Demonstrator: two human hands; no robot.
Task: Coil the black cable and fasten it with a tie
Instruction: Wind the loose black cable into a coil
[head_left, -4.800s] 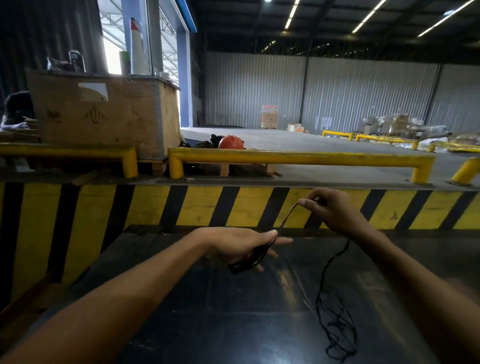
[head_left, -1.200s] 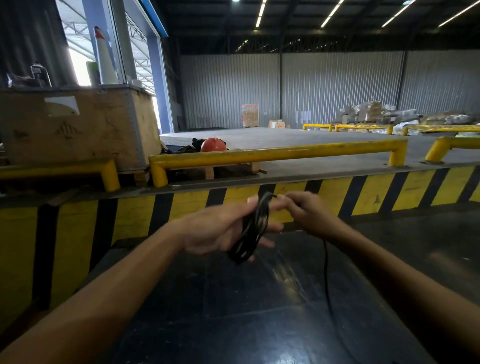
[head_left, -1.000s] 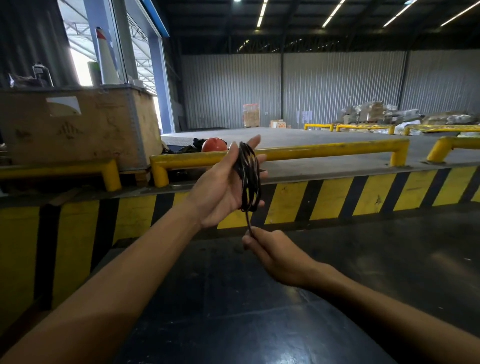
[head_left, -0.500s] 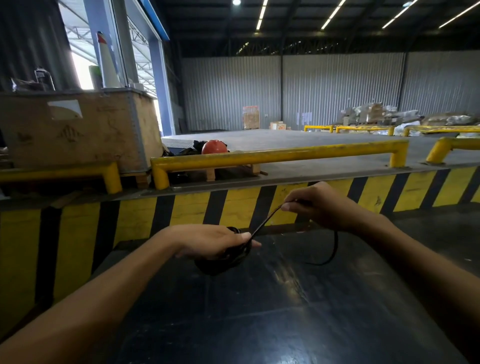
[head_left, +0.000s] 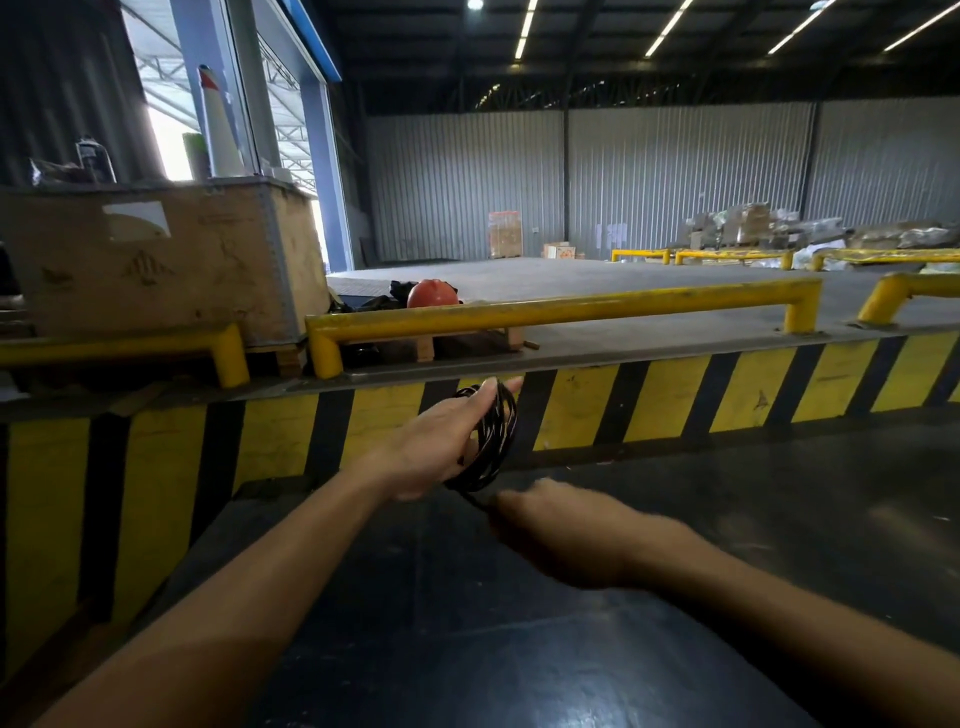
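Note:
The black cable (head_left: 493, 441) is wound in several loops around the outstretched fingers of my left hand (head_left: 441, 447), which is raised in front of the striped wall. A short tail of the cable runs down from the coil to my right hand (head_left: 550, 530), just below and to the right. My right hand is motion-blurred and closed around that tail. I see no tie in view.
A dark glossy surface (head_left: 467, 623) lies under my arms. A yellow-and-black striped wall (head_left: 649, 405) bounds it ahead and on the left. Behind it run yellow rails (head_left: 545, 312), with a wooden crate (head_left: 156, 260) and a red helmet (head_left: 434, 293).
My left hand has lifted and turned upright with the coil. My right hand has swung from above right down under the coil, laying on another loop; the hanging slack is gone.

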